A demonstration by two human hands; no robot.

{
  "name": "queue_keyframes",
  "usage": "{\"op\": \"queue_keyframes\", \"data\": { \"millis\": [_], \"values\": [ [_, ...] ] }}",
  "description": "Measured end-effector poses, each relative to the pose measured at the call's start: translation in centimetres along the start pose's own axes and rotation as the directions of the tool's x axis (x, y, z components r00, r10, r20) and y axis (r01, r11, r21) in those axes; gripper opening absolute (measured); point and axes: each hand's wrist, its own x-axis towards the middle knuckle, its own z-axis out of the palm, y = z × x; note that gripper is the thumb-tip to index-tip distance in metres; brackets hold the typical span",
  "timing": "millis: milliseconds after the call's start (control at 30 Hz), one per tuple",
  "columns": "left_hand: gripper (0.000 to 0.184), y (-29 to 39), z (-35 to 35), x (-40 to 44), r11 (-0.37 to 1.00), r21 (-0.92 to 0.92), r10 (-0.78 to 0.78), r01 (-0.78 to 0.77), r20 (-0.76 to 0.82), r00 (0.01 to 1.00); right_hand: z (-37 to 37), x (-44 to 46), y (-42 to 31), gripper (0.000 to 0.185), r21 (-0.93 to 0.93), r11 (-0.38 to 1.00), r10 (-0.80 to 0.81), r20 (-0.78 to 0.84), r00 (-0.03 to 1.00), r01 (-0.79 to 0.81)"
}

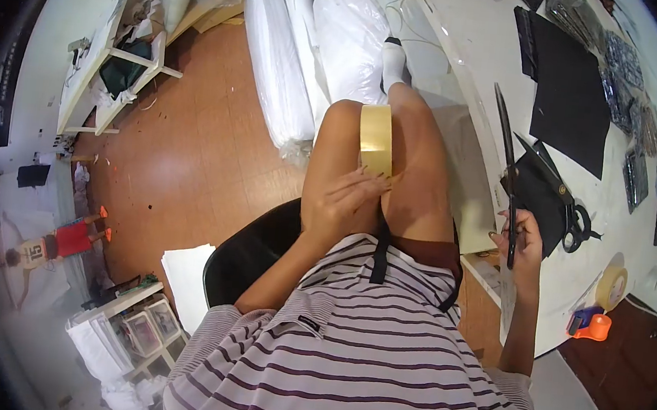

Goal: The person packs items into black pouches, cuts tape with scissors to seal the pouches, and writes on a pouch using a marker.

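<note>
Tape roll, yellowish, rests over the person's bare thighs with its broad outer face showing. The left hand is at its near end, the fingers bent together and the tips touching it; whether they grip it or only steady it, I cannot tell. The right hand, well apart from the roll, has its fingers closed around a long, narrow dark tool, raised at the edge of the white surface, its pointed end directed away from the person.

On the surface, just beyond that tool, black-handled scissors lie partly over a piece of black material. The raised tool hides a strip of that piece. Farther off are black sheets and clear-wrapped packets. Nearer the person are a second tape roll and an orange dispenser. White wrapped bundles lie beyond the knees, and another person is far off to the left.
</note>
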Motion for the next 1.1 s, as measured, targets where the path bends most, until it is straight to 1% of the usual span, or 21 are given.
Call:
{"op": "queue_keyframes", "data": {
  "millis": [67,100,133,167,233,300,367,400,433,500,533,600,667,700,767,800,867,933,967,1033,1100],
  "values": [
    [0.021,0.1,0.7,-0.7,0.999,0.001,0.033,-0.033,-0.023,0.999,-0.1,0.1,0.0,0.034,0.017,1.000,0.002,-0.001,1.000,-0.002],
    [0.021,-0.1,1.1,-1.5,0.999,0.008,0.034,-0.034,-0.031,0.999,0.0,0.1,0.3,0.034,0.016,0.998,-0.054,-0.016,0.998,0.054],
    [0.022,-0.2,1.5,-2.5,1.000,-0.019,0.023,-0.023,0.023,0.999,0.0,0.1,0.5,0.033,0.017,0.994,-0.109,-0.033,0.993,0.110],
    [0.023,0.1,1.6,-3.3,0.999,-0.045,0.014,-0.010,0.079,0.997,-0.1,0.0,0.3,0.033,0.019,0.993,-0.115,-0.032,0.993,0.115],
    [0.023,2.3,1.1,-4.2,0.999,-0.037,0.020,-0.017,0.077,0.997,-0.4,-0.2,-0.1,0.033,-0.017,0.998,-0.057,-0.001,0.998,0.057],
    [0.024,4.1,0.3,-5.0,0.999,-0.031,0.025,-0.023,0.073,0.997,-0.5,-0.3,0.1,0.034,0.008,0.997,-0.072,-0.008,0.997,0.072],
    [0.021,5.3,-1.0,-5.7,0.998,-0.040,0.059,-0.053,0.171,0.984,-0.6,-0.5,0.7,0.035,0.028,0.996,-0.079,-0.004,0.997,0.079],
    [0.020,5.9,-1.5,-5.6,0.998,-0.011,0.060,-0.059,0.155,0.986,-0.8,-0.4,1.2,0.037,0.030,0.997,-0.073,-0.014,0.997,0.074],
    [0.020,5.9,-2.1,-5.4,0.999,-0.005,0.050,-0.050,0.142,0.989,-0.9,-0.3,1.5,0.039,0.030,0.997,-0.070,-0.019,0.997,0.071],
    [0.018,4.9,-3.1,-3.8,0.999,0.028,-0.041,0.037,0.164,0.986,-1.2,0.1,2.1,0.040,0.047,0.994,-0.103,-0.011,0.995,0.103],
    [0.018,4.2,-3.5,-2.4,0.986,0.162,-0.084,0.051,0.206,0.975,-1.3,0.3,2.2,0.042,0.073,0.989,-0.125,-0.020,0.992,0.126],
    [0.016,4.2,-4.4,2.8,0.935,0.334,-0.172,0.117,0.140,0.975,-1.7,0.7,1.6,0.045,0.044,0.990,-0.132,-0.018,0.991,0.133],
    [0.013,2.1,-4.8,7.1,0.970,0.089,-0.236,0.228,0.096,0.967,-2.0,0.9,0.7,0.049,0.017,0.989,-0.147,-0.038,0.988,0.147],
    [0.012,-0.1,-5.3,9.0,0.943,-0.194,-0.242,0.272,0.167,0.956,-2.2,1.1,0.1,0.049,-0.004,0.986,-0.165,-0.038,0.986,0.165],
    [0.012,-2.1,-5.2,13.4,0.908,-0.269,-0.248,0.322,0.275,0.929,-2.6,1.1,-0.4,0.050,-0.027,0.981,-0.195,-0.042,0.980,0.194],
    [0.012,-2.5,-5.2,14.7,0.911,-0.271,-0.238,0.310,0.267,0.934,-2.9,1.1,-0.6,0.050,-0.034,0.981,-0.194,-0.056,0.979,0.192],
    [0.013,-3.3,-5.1,16.8,0.940,-0.151,-0.209,0.306,0.456,0.865,-3.6,1.2,-0.8,0.050,-0.043,0.978,-0.208,-0.072,0.975,0.205],
    [0.013,-4.0,-5.0,18.2,0.930,-0.185,-0.204,0.316,0.456,0.866,-4.2,1.1,-0.7,0.054,-0.429,0.843,-0.365,-0.017,0.931,0.323],
    [0.013,-4.4,-4.7,18.5,0.916,-0.218,-0.206,0.337,0.466,0.861,-4.0,1.0,-1.6,0.054,-0.432,0.840,-0.373,-0.023,0.928,0.327],
    [0.013,-5.4,-3.8,18.4,0.902,-0.259,-0.182,0.346,0.499,0.848,-3.0,0.8,-4.0,0.059,-0.655,0.640,-0.489,0.055,0.871,0.401],
    [0.013,-5.1,-3.5,18.4,0.885,-0.295,-0.160,0.360,0.534,0.830,-3.6,1.8,-4.1,0.061,-0.697,0.598,-0.478,0.087,0.874,0.396]
  ]
}}
